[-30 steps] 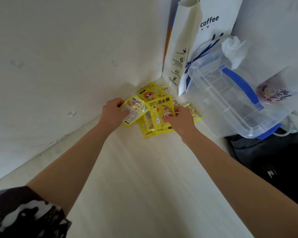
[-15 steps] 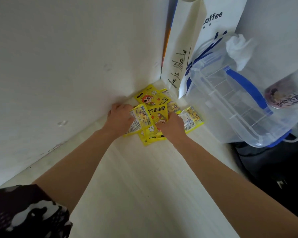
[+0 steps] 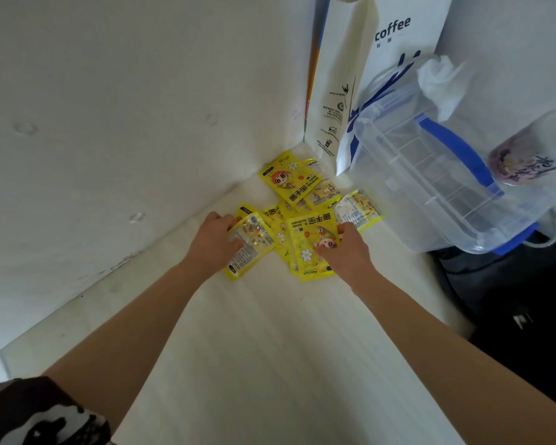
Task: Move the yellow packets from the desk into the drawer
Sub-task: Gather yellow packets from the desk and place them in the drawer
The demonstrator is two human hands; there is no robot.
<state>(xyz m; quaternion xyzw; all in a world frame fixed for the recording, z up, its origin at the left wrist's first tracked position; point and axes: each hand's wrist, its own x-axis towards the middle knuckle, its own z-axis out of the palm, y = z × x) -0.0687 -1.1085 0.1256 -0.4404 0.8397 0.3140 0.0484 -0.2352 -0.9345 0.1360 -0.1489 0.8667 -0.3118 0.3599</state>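
In the worktop [image 3: 270, 348] corner, the left hand [image 3: 212, 244] grips one yellow hand-warmer packet [image 3: 249, 244]; the right hand [image 3: 345, 252] pinches another packet [image 3: 312, 232] from the pile [image 3: 297, 183].

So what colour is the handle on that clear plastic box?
Blue: the handle arcs over the clear plastic box, seen from the head camera.

The hand-warmer packets [image 3: 304, 220] are bright yellow with white daisies and an orange-haired cartoon figure. The paper bag [image 3: 360, 75] is white with dark "coffee" lettering and blue strokes; the storage box [image 3: 430, 175] is clear plastic with a blue handle. The sleeve [image 3: 36, 412] is black-and-white camouflage, the desk [image 3: 270, 364] pale cream.
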